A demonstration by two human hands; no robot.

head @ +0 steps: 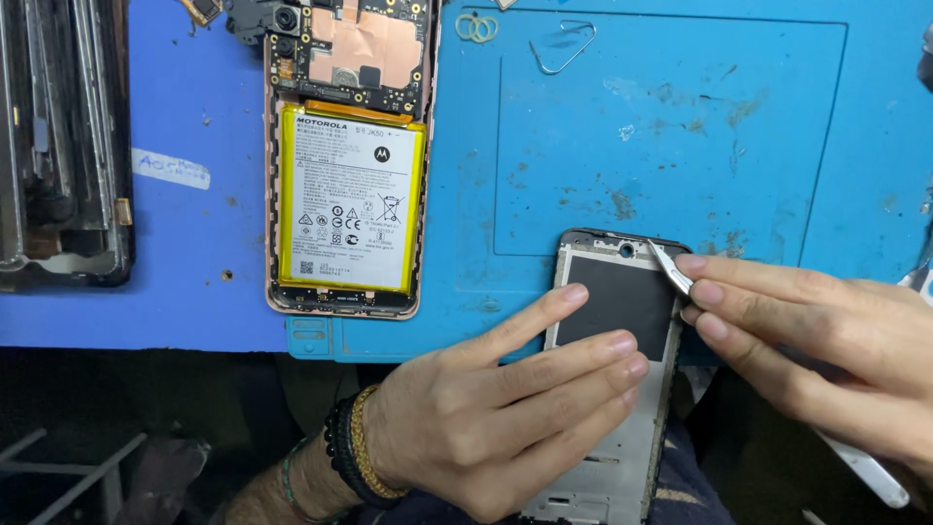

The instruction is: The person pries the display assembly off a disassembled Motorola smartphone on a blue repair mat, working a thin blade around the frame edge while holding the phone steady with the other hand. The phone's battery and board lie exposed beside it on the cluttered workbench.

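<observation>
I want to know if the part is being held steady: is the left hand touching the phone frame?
Touching. The head view shows the left hand lying flat on the phone frame, its fingers pressed on the dark panel, with no gap visible.

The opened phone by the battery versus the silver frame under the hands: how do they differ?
The opened phone still carries a yellow battery and circuit board; the silver frame is stripped, showing only a dark panel. The phone lies untouched on the blue mat; the frame is pinned by the left hand while the right hand works tweezers at its top edge. Both lie lengthwise.
</observation>
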